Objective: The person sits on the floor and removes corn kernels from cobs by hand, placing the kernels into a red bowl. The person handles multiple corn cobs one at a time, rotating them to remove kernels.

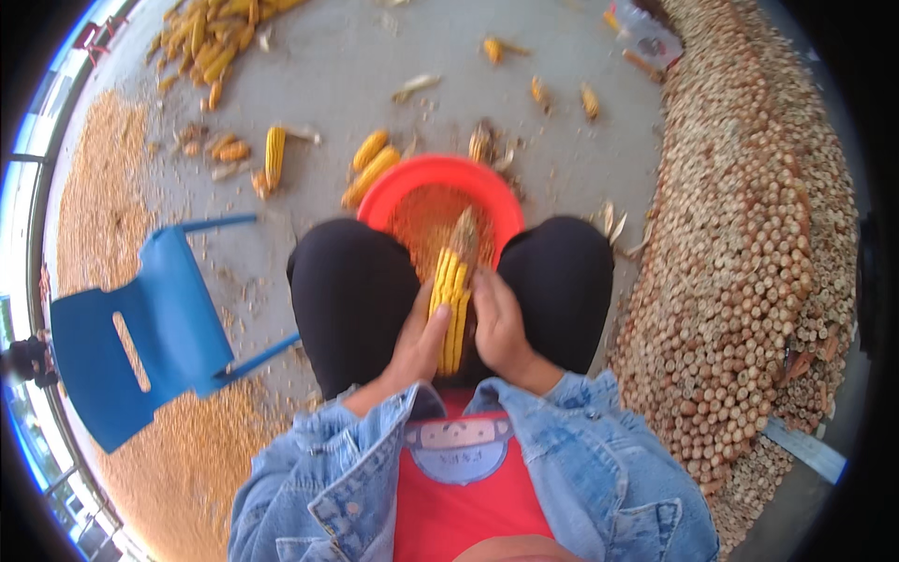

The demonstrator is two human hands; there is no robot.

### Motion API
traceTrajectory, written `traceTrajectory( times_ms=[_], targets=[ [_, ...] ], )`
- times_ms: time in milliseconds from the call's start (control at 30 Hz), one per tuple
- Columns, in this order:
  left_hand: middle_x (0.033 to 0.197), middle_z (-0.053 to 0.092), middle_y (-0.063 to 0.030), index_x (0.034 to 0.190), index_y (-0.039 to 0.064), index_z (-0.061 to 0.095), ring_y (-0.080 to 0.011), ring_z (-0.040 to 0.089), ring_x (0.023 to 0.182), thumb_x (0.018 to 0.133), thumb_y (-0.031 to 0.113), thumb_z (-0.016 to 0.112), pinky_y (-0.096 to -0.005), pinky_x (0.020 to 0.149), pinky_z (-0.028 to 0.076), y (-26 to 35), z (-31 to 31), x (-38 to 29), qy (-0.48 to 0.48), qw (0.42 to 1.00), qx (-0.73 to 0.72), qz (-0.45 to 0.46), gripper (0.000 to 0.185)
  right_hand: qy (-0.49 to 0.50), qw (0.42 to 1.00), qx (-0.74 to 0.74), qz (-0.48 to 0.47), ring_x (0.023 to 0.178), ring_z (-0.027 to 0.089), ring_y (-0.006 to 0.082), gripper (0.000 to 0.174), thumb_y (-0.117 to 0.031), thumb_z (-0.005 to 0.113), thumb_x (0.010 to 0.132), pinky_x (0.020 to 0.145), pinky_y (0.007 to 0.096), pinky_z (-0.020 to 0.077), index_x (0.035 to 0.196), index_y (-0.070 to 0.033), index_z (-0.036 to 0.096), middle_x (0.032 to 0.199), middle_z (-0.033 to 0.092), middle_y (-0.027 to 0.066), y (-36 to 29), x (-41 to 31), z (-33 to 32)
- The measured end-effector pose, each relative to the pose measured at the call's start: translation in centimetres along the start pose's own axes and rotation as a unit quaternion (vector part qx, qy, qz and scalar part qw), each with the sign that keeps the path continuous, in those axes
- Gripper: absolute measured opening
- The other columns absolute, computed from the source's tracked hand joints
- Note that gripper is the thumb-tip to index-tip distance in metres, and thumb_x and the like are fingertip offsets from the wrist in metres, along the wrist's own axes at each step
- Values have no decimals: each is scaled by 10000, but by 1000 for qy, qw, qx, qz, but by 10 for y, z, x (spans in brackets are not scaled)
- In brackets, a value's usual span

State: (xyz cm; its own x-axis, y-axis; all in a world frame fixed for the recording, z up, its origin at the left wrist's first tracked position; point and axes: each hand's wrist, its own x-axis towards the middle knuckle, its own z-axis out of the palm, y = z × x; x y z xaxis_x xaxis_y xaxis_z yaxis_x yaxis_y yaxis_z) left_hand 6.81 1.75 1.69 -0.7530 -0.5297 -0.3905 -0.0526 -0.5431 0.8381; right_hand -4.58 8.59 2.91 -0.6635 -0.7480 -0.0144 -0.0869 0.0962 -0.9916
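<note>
Between my knees, an ear of yellow corn (450, 309) points away from me, its tip bare and brownish. Some rows of kernels are gone, leaving grooves along its length. My left hand (423, 341) grips the ear from the left, thumb lying along the kernels. On the other side my right hand (500, 319) has its fingers closed against the ear near its upper half. Just beneath the ear's tip sits a red plastic basin (442, 167), partly covered by my knees. Loose kernels and reddish chaff (421, 218) lie in it.
Beyond the basin lie whole corn ears (372, 175) and husk scraps (416, 86). A pile of ears (211, 42) is at the far left. A blue chair (161, 302) stands left, beside spread kernels (189, 449). Stacked bare cobs (730, 267) line the right.
</note>
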Motion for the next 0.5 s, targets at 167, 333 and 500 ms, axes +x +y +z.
traceTrajectory(
  times_ms=[167,333,500],
  targets=[
    [1385,424,-149,1451,-28,273,-201,407,1287,1009,285,451,-297,1073,303,11,7,3,-8,1000,-13,10,570,-42,994,90,50,886,616,193,288,-212,404,1020,797,304,467,1097,24,551,943,640,130,-12,4,-3],
    [1383,429,-129,1459,-14,262,-192,412,1283,1016,313,443,-298,1066,314,14,7,2,-14,1000,-23,3,579,-75,993,59,69,850,616,188,330,-273,483,1007,766,315,475,1109,35,539,934,640,124,-7,3,-2],
    [1383,433,-132,1460,-14,262,-191,419,1279,1018,326,434,-296,1060,323,12,10,4,-8,1000,-30,3,583,-63,996,49,35,863,611,167,322,-243,454,1018,769,303,475,1126,49,537,939,642,124,0,4,-2]
  ],
)
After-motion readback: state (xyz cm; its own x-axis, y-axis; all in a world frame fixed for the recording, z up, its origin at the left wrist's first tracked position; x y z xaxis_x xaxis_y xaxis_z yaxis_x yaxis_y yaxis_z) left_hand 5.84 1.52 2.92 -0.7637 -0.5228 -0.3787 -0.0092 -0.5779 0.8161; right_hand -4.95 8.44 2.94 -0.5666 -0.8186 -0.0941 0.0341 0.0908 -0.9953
